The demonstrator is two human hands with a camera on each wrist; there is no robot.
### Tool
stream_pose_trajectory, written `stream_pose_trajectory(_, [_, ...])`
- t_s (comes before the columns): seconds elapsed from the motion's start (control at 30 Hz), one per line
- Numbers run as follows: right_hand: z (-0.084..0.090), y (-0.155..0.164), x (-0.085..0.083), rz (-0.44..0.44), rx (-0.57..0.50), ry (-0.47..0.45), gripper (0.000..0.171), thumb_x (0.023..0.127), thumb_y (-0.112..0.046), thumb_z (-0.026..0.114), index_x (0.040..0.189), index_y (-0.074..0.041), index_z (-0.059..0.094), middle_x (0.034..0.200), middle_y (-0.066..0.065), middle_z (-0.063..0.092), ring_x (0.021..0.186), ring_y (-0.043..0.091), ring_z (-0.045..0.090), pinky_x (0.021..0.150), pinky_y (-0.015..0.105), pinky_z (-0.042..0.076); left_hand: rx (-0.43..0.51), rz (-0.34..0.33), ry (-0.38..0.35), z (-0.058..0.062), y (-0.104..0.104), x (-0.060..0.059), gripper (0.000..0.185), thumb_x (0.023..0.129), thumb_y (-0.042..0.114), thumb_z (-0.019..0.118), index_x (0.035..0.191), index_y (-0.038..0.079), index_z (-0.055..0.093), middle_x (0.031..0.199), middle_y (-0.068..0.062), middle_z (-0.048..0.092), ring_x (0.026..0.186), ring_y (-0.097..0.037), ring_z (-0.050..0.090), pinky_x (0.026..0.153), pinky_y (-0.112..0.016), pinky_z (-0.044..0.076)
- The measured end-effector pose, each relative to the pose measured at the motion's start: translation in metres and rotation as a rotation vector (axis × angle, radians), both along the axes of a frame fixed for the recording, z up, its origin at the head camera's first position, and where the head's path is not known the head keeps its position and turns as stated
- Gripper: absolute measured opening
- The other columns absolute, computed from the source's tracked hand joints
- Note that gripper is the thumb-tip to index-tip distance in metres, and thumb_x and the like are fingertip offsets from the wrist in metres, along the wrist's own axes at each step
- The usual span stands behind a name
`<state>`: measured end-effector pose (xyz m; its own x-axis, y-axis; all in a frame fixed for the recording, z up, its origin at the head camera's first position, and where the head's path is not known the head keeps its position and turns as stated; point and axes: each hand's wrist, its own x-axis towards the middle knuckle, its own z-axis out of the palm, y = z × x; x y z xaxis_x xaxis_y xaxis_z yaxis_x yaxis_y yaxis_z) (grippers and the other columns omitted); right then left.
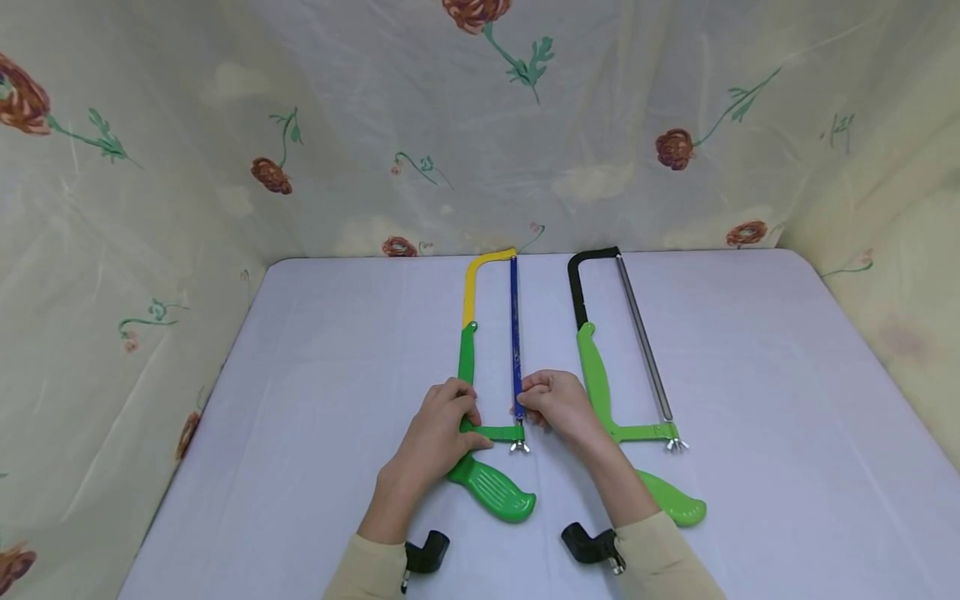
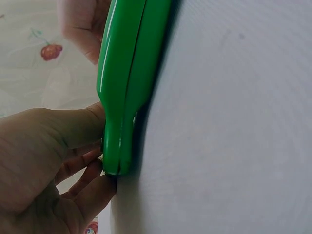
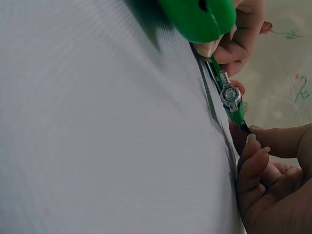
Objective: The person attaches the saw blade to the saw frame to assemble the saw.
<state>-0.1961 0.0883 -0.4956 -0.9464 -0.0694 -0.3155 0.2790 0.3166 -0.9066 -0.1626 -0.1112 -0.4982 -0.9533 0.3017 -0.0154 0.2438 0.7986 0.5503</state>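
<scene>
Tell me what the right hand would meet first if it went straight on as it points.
The blue blade; the right hand already has its fingertips there. Past that, the saw's green frame looks next, though depth is hard to judge.

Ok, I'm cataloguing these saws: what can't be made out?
Head view: part of the dark-green frame, covered by the left hand.
Head view: part of the light-green handle, hidden by the right forearm.
Head view: any teeth on the blue blade, too small to tell.
Right wrist view: the rest of the dark-green handle, cut off by the top edge.
</scene>
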Motion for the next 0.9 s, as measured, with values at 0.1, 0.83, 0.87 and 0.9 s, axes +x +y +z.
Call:
stream_pose_trajectory(0.1, [0.0003,0.0002,0.0009,0.000,-0.002,0.000,0.014,0.090,-0.001,0.063,0.101,0.005,0.065,0.065,0.002,0.059,0.055,0.012,0.049,0.049,0.022,0.040,0.001,0.000,0.000,0.0005,0.0000,0.0001,0.024,0.079,0.030,0.085,0.083,0.017,0.064,0.122,0.006,0.054,0.121,-0.020,0.047,0.096,-0.035,0.048])
stream_pose_trajectory(0.83, [-0.0001,-0.0011,0.0011,0.001,0.032,0.019,0.012,0.090,-0.001,0.064,0.100,0.004,0.064,0.063,0.002,0.058,0.054,0.012,0.048,0.047,0.022,0.040,0.000,-0.002,-0.003,0.0011,0.0002,0.0006,0.025,0.079,0.029,0.085,0.081,0.017,0.064,0.123,0.005,0.055,0.123,-0.021,0.046,0.097,-0.036,0.048])
stream_pose_trajectory(0.87, [0.0005,-0.0011,0.0014,0.002,0.037,0.021,0.012,0.089,-0.001,0.064,0.100,0.004,0.065,0.064,0.002,0.058,0.054,0.012,0.049,0.047,0.022,0.041,0.001,-0.002,-0.003,0.0012,0.0003,0.0006,0.025,0.079,0.029,0.085,0.081,0.017,0.064,0.123,0.005,0.055,0.123,-0.021,0.047,0.097,-0.036,0.048])
stream_pose_trajectory(0.9, [0.0008,-0.0010,0.0014,0.003,0.045,0.023,0.012,0.090,-0.002,0.064,0.100,0.003,0.065,0.064,0.002,0.059,0.053,0.012,0.049,0.047,0.022,0.041,0.001,-0.001,-0.002,0.0013,0.0004,0.0005,0.025,0.079,0.029,0.085,0.081,0.017,0.064,0.123,0.005,0.055,0.123,-0.021,0.047,0.097,-0.036,0.048])
